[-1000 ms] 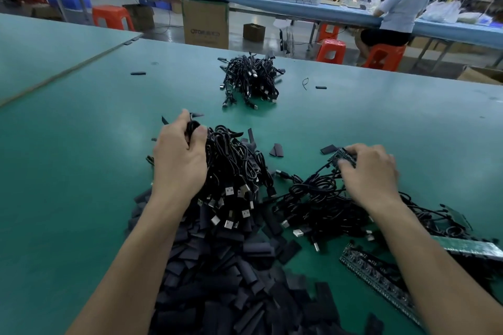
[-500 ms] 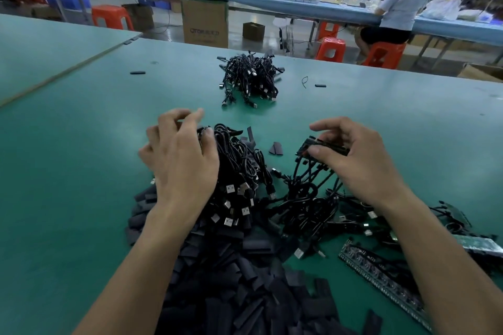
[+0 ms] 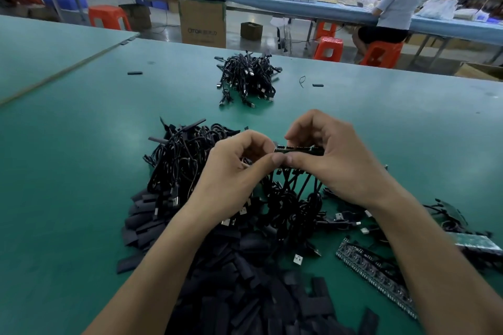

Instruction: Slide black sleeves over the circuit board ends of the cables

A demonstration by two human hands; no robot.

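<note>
Both my left hand (image 3: pixel 236 174) and right hand (image 3: pixel 345 168) pinch one board (image 3: pixel 298 149) with curled fingers (image 3: pixel 302 128); sleeves (image 3: pixel 245 280) heaped below them, seemingly none fitted.

The right hand (image 3: pixel 340 166) is pinching a circuit board strip (image 3: pixel 296 149) above the desk (image 3: pixel 81 171), and the left hand (image 3: pixel 234 171) is pinching its left end. Cables (image 3: pixel 296 182) are hanging below the grip, and black sleeves (image 3: pixel 245 294) are lying nearer than it.

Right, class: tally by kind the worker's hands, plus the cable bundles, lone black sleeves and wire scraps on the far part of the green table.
Hands, left hand and right hand: 2
Cable bundle: 1
Lone black sleeves: 2
Wire scrap: 1
Total: 6
</note>
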